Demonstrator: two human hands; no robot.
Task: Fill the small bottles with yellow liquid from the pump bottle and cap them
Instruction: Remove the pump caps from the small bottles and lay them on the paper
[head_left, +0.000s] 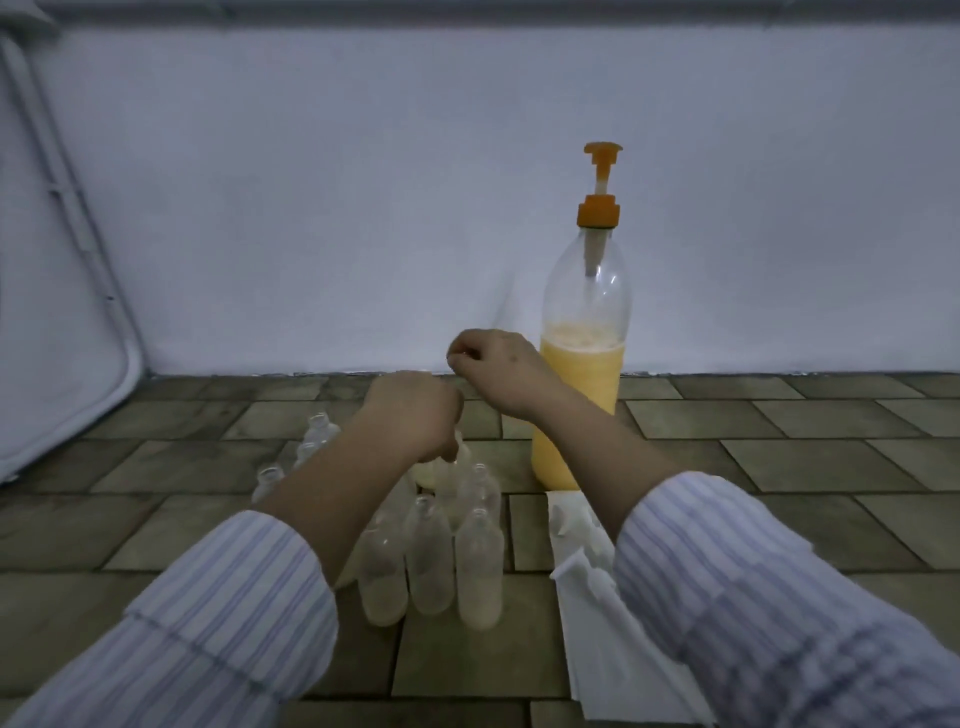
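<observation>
Small bottles (431, 561) cluster just below my left hand (415, 410), whose fingers curl down onto one bottle (457, 467), apparently gripping its neck. Right hand (498, 366) hovers clenched just beyond; can't tell if it pinches a cap. Pump bottle (582, 395) stands right of both hands, roughly half full. Light, thin plastic, tippy, likely slick; I'd take hold at the body. Neighbours are packed tight; open floor (779, 467) lies right of the fingers, caps (576, 545) near my right wrist.
</observation>
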